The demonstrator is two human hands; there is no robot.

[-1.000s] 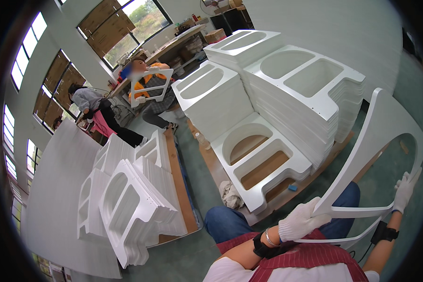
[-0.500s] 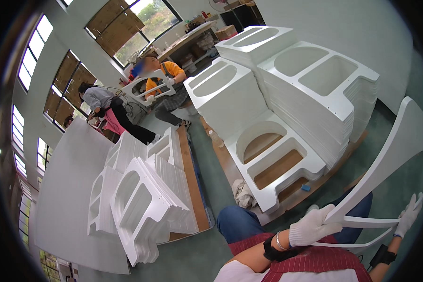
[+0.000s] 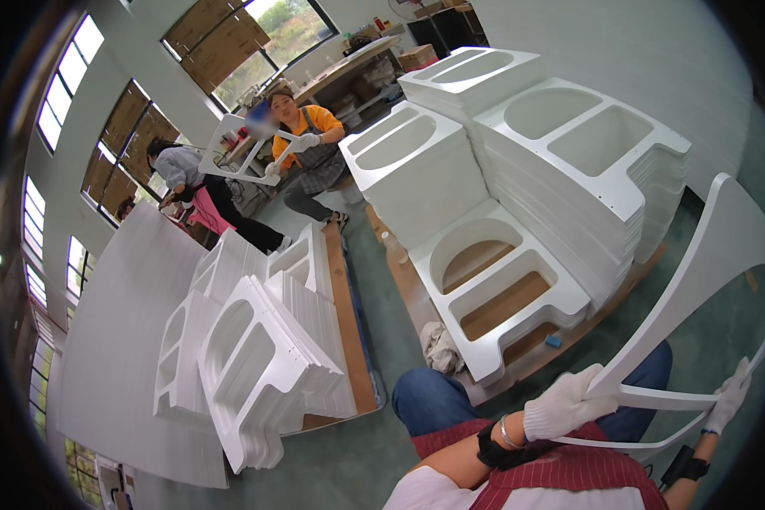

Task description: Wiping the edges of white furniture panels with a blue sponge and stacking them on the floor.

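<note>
Since a second ago, the white panel (image 3: 697,280) is swinging to the right and standing up steeper, and both hands are sliding right with it. Left hand (image 3: 565,406), in a white glove, is curling tight around the thin bar at the low end of the panel, fingers wrapped and pressed together. Right hand (image 3: 729,399), also gloved, is pinching the thin bar near the right edge, though its fingers are hard to see. Holding it at two spots looks like a way to keep the big, bendy piece from wobbling. Its low end is hanging just over the person's lap and red striped apron (image 3: 586,472), and its wide end is reaching up to the right. Ahead, tall stacks of white panels (image 3: 586,161) are lying flat on a wooden pallet (image 3: 399,280), maybe so they stay off the floor. More panels (image 3: 263,357) are leaning on the left. Far back, a person in orange (image 3: 310,140) is holding up another panel.
</note>
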